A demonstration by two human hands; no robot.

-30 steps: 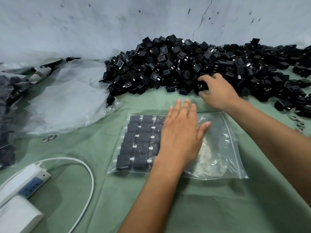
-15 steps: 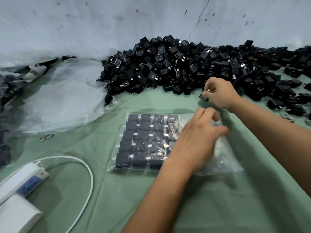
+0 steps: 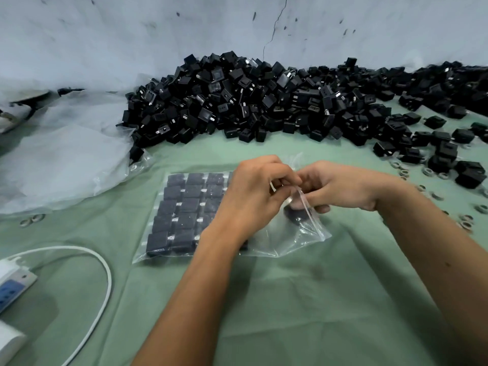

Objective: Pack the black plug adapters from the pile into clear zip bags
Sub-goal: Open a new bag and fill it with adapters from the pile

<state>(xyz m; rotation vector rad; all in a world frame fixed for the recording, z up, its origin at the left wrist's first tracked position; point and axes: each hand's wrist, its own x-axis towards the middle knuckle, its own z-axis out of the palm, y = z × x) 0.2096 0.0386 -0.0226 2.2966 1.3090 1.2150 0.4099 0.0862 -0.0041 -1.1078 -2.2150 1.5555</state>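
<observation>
On the green cloth [image 3: 303,299] in front of us lies the clear zip bag [image 3: 295,239], already holding neat rows of black adapters [image 3: 182,207] along its left part. Our left hand [image 3: 250,196] hovers over the middle of the bag with its fingers curled, pinching the plastic at the bag's open right edge and lifting it. Our right hand [image 3: 340,188] meets it there, fingers curled as well; under its fingertips we see a dark adapter [image 3: 297,213] at the bag's mouth, but we cannot tell whether the hand grips that piece, the plastic, or both. The two hands touch each other just above the raised lip of the bag. Behind the bag, against the pale cracked wall [image 3: 237,27], sits the big pile of black plug adapters [image 3: 264,101], trailing off into loose pieces toward the right. Small metal rings [image 3: 464,224] lie scattered on the cloth to the right of our right forearm. To the left of the pile rests a heap of crumpled clear plastic [image 3: 66,154], and at the lower left we see a white power strip [image 3: 13,283] with its white cable [image 3: 103,262] curving across the cloth.
</observation>
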